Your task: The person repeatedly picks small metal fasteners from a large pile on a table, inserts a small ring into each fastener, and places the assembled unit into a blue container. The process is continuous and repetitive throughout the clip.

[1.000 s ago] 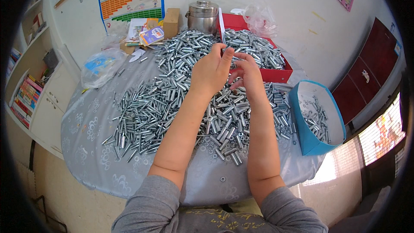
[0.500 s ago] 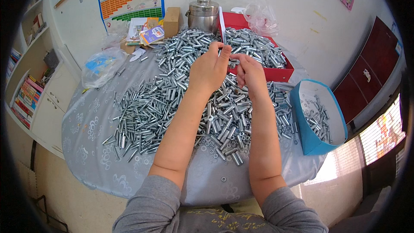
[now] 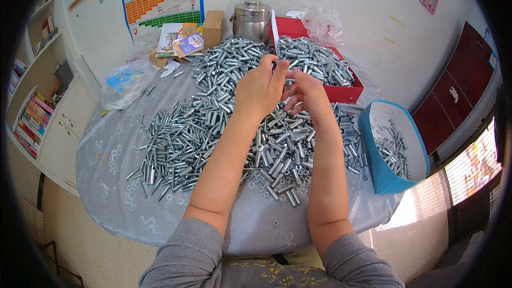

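Over a large heap of silver metal sleeve anchors, my two hands are raised close together. My left hand is closed, its thumb and forefinger pointing up. Whatever it grips is mostly hidden behind the fingers. My right hand is beside the left thumb, fingers loosely bent and spread apart, with no held piece plainly visible. Behind the hands, a red box is filled with more of the metal pieces. Small washers or nuts lie along the near edge of the heap, and a single washer lies apart from it, nearer me.
A blue-rimmed fabric bin holding some metal pieces stands at the right. At the back are a steel pot, a cardboard box and booklets. A plastic bag lies on the left of the grey tablecloth.
My right hand's fingers have spread from a pinch and shifted slightly downward beside the left hand. My left hand stays closed in nearly the same place.
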A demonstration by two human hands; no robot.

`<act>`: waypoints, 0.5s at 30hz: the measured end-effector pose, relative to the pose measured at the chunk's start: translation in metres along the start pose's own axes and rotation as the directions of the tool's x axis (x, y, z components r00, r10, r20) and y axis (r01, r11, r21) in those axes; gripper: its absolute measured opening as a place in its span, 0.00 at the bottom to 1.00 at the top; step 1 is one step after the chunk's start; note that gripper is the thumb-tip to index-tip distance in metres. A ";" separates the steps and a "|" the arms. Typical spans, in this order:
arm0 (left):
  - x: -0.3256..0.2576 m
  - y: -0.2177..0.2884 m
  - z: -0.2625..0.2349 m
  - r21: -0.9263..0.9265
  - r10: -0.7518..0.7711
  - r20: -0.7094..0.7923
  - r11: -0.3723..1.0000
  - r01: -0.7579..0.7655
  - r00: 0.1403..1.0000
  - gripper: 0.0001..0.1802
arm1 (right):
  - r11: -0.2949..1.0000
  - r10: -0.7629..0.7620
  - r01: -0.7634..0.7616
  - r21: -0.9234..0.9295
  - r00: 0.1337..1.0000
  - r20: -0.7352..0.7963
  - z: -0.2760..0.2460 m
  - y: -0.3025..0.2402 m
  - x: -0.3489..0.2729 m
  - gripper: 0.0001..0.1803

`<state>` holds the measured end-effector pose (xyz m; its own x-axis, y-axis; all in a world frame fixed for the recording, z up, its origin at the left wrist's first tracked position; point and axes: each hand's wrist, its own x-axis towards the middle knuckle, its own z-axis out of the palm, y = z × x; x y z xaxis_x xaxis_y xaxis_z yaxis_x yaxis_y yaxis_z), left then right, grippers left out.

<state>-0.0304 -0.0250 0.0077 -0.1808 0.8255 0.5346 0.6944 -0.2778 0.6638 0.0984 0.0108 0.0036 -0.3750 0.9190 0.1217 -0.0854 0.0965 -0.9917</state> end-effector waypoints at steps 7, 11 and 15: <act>-0.001 0.001 0.007 -0.015 0.067 -0.020 0.998 -0.067 0.998 0.33 | 0.995 -0.016 0.023 0.100 0.998 -0.063 0.001 0.008 0.005 0.18; 0.000 0.000 0.007 -0.034 0.042 -0.008 0.999 -0.042 0.999 0.33 | 0.999 0.049 -0.050 0.005 0.992 0.115 -0.010 0.010 0.008 0.19; 0.000 0.001 0.007 0.019 -0.002 0.013 1.000 0.002 1.000 0.31 | 0.993 -0.041 0.048 0.109 0.997 -0.061 0.001 0.007 0.005 0.20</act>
<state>-0.0252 -0.0220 0.0050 -0.1736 0.8322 0.5266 0.7073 -0.2666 0.6547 0.0951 0.0162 -0.0030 -0.3137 0.9360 0.1597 -0.2037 0.0980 -0.9741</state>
